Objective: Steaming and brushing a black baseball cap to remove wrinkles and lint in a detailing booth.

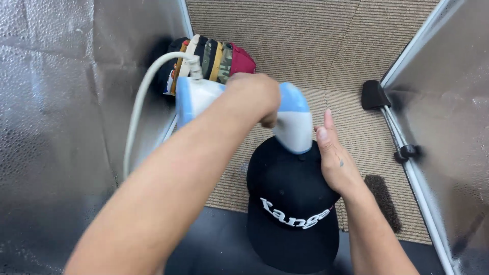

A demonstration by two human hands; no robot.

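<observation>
Black cap (293, 203) sits near the front edge of the carpeted worktop (305, 51), brim toward the camera, white embroidered lettering across the front panel, crown apparently propped on something I can't see. Handheld steamer (293, 119), white body with light-blue trim, has its nozzle end touching the top of the crown. Left hand (252, 97) is wrapped tight around the steamer's handle, fingers fully curled, forearm crossing the view from the lower left. Right hand (333, 158) lies flat and open against the right side of the crown, fingers straight and together, thumb close to the steamer head; it steadies the cap rather than gripping it. White hose (140, 102) runs from the steamer's rear, arcs up and left, then drops along the left wall. Stack of caps (219, 61) in mixed colours, camouflage and red among them, lies at the back left corner of the worktop, behind the steamer. Dark brush (384, 201) lies on the carpet just right of the right wrist. Black clamp-like piece (374, 95) rests at the right edge. Reflective foil panels (51, 127) line both sides.
</observation>
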